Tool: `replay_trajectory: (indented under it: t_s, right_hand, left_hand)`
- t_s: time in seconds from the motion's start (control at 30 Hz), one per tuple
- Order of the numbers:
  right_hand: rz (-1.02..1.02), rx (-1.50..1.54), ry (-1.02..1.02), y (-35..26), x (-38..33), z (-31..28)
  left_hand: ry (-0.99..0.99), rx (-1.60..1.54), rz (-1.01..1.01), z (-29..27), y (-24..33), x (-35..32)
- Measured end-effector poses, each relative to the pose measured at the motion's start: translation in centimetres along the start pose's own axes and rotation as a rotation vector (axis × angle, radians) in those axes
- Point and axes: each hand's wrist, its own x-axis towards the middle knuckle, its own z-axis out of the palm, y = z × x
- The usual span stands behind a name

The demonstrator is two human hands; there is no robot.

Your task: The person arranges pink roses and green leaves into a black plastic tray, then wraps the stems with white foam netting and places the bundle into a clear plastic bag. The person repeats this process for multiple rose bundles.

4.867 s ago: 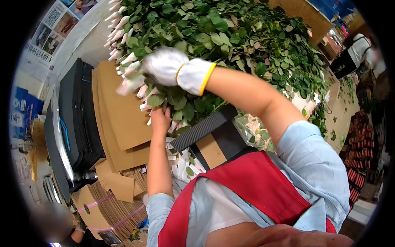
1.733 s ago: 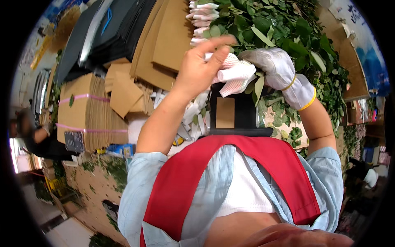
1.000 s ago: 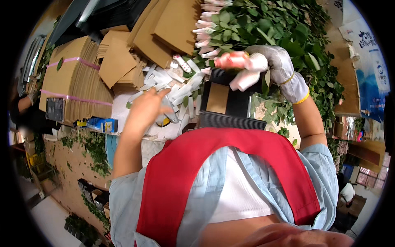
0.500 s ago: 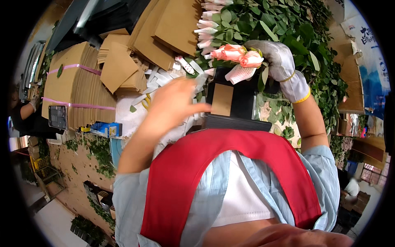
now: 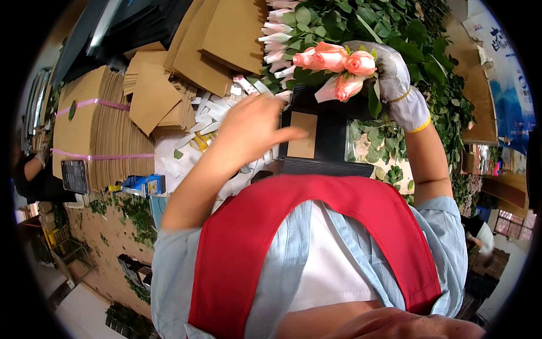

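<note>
My right hand (image 5: 392, 76), in a white work glove, grips a bunch of pink roses (image 5: 360, 63) below their blooms. The stems are hidden by the glove and leaves. Beside the lowest bloom shows a pale patterned paper sleeve (image 5: 326, 91). My bare left hand (image 5: 248, 127) is to the left of the roses, thumb stretched out and apart from the blurred fingers, with nothing visible in it. Under both hands lies a black ridged stand (image 5: 330, 138) with a brown cardboard piece (image 5: 302, 134) on it.
Strapped cardboard stacks (image 5: 84, 127) and loose cardboard sheets (image 5: 153, 93) lie left. White paper strips (image 5: 209, 110) and yellow-handled scissors (image 5: 200, 141) lie near my left hand. Leafy stems (image 5: 418, 42) and sleeved roses (image 5: 276, 38) fill the far side. A phone (image 5: 74, 176) rests at left.
The roses and my right hand have shifted slightly up and right. More pink blooms show, one where the pale sleeve lay. My left hand stays left of the bunch, thumb still out.
</note>
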Motion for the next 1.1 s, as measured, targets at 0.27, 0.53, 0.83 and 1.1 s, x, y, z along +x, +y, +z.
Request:
replay_trajectory:
  t_s: [0.27,0.53,0.83,1.1]
  right_hand:
    - [0.109,0.58,0.119,1.8,-0.9,-1.9]
    - [0.144,0.34,0.518,0.6,-4.2,-14.5]
    - [0.54,-0.43,0.772,-3.2,-17.1,-26.4]
    - [0.875,-0.514,0.568,3.5,-19.9,-24.1]
  left_hand:
    - [-0.07,-0.191,0.205,-1.3,-0.1,-2.2]
    - [-0.264,-0.278,0.234,12.9,-4.2,4.1]
    - [-0.437,-0.195,0.267,19.9,-6.5,1.0]
    - [-0.453,-0.285,0.23,20.1,-6.5,1.1]
